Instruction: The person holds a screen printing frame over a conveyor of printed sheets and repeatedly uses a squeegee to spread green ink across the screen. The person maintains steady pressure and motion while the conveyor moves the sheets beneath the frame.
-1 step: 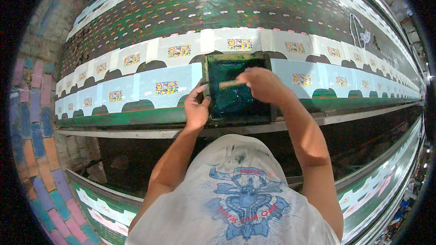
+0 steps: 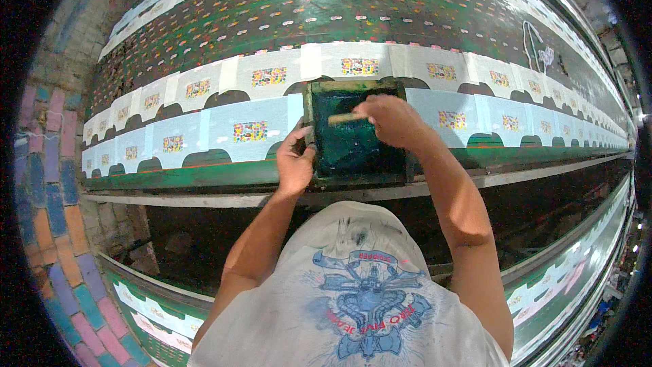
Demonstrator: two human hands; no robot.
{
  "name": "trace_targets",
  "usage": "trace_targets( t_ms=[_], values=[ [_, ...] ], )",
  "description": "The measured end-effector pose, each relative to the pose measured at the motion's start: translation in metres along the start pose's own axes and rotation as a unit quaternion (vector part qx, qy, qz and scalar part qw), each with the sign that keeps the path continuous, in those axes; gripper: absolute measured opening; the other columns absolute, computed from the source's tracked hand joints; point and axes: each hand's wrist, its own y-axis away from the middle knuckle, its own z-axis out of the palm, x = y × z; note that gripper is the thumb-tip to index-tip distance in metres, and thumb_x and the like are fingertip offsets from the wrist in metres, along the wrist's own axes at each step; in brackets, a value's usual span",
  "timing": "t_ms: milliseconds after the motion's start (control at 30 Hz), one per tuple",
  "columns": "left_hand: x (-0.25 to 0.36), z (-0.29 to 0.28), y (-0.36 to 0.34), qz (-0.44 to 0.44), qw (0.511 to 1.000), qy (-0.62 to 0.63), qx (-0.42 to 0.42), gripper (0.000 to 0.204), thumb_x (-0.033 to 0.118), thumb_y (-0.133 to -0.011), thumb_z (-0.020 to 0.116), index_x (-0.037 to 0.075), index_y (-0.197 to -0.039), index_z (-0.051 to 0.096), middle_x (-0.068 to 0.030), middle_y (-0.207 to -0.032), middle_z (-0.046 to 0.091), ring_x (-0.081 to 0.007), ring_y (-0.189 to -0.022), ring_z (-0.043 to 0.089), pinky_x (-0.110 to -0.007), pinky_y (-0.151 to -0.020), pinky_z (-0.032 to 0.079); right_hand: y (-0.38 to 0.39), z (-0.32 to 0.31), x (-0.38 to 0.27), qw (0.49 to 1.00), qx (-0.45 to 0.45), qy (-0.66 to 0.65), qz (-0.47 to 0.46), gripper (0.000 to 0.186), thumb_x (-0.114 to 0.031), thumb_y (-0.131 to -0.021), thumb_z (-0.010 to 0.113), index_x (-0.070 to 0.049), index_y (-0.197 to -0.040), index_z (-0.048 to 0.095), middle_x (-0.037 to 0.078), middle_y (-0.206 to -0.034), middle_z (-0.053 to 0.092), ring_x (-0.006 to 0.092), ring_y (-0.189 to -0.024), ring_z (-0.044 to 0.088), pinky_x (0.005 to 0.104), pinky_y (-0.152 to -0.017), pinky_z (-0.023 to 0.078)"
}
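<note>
A screen printing frame point(image 2: 360, 179) with wooden sides and a dark green mesh lies on the row of pale blue cloth pieces point(image 2: 265, 112). My left hand point(image 2: 295, 161) grips the frame's left side, fingers along its outer edge. Over the mesh, my right hand point(image 2: 392, 121) is closed on a squeegee point(image 2: 345, 118) with a wooden handle. The squeegee's blade is hard to make out against the dark mesh. On either side of the frame, the blue cloth pieces carry colourful rectangular prints point(image 2: 250, 130); the cloth under the frame is hidden.
Beyond the frame runs a row of whitish printed cloth pieces point(image 2: 319, 61), then a long dark green tabletop point(image 2: 272, 10) speckled with paint. A pale rail point(image 2: 204, 200) borders the near edge. Another table point(image 2: 146, 302) stands behind me; a coloured brick floor point(image 2: 61, 217) lies left.
My right hand and the squeegee have shifted slightly away from me over the mesh. My left hand and the frame look almost unmoved.
</note>
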Motion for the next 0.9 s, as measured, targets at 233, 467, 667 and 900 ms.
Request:
trace_targets(
  t_ms=[233, 467, 667, 900],
  values=[
    [0.001, -0.009, -0.008, 0.020, 0.995, -0.097, -0.024, 0.043, -0.021, -0.091, 0.066, 0.000, -0.127, 0.076, -0.0300, -0.170, 0.052, -0.0359, -0.160, 0.050, -0.045, -0.130, 0.039, -0.018, 0.007, -0.002, 0.997, 0.045, 0.047, 0.030, 0.047, 0.005, -0.090, 0.064, -0.012, -0.131, 0.078, 0.017, -0.122, 0.075, 0.0432, -0.117, 0.070, 0.0535, -0.103, 0.056],
    [-0.005, -0.015, -0.006, 0.066, 0.990, -0.125, -0.024, 0.035, -0.018, -0.090, 0.070, -0.001, -0.120, 0.077, -0.0306, -0.168, 0.055, -0.0364, -0.158, 0.052, -0.046, -0.131, 0.038, 0.038, 0.029, -0.047, 0.998, 0.030, 0.053, -0.001, 0.058, 0.008, -0.077, 0.072, -0.012, -0.132, 0.078, 0.012, -0.120, 0.073, 0.0368, -0.112, 0.066, 0.0491, -0.099, 0.053],
    [-0.004, -0.007, -0.003, 0.046, 0.996, -0.075, -0.003, 0.039, -0.016, -0.090, 0.070, -0.001, -0.125, 0.077, -0.0301, -0.167, 0.055, -0.0378, -0.156, 0.053, -0.048, -0.131, 0.038, 0.079, 0.037, -0.083, 0.998, 0.005, 0.067, 0.009, 0.063, 0.005, -0.074, 0.077, -0.010, -0.135, 0.076, 0.013, -0.125, 0.072, 0.0353, -0.114, 0.066, 0.0481, -0.101, 0.053],
    [0.009, 0.006, 0.006, 0.080, 0.975, -0.208, 0.014, 0.051, -0.010, -0.081, 0.076, 0.006, -0.130, 0.079, -0.0296, -0.166, 0.055, -0.0404, -0.156, 0.052, -0.048, -0.130, 0.038, 0.096, 0.042, -0.095, 0.999, -0.002, 0.025, 0.023, 0.050, -0.015, -0.085, 0.082, -0.012, -0.134, 0.076, 0.012, -0.126, 0.071, 0.0361, -0.122, 0.064, 0.0489, -0.104, 0.052]
  ],
)
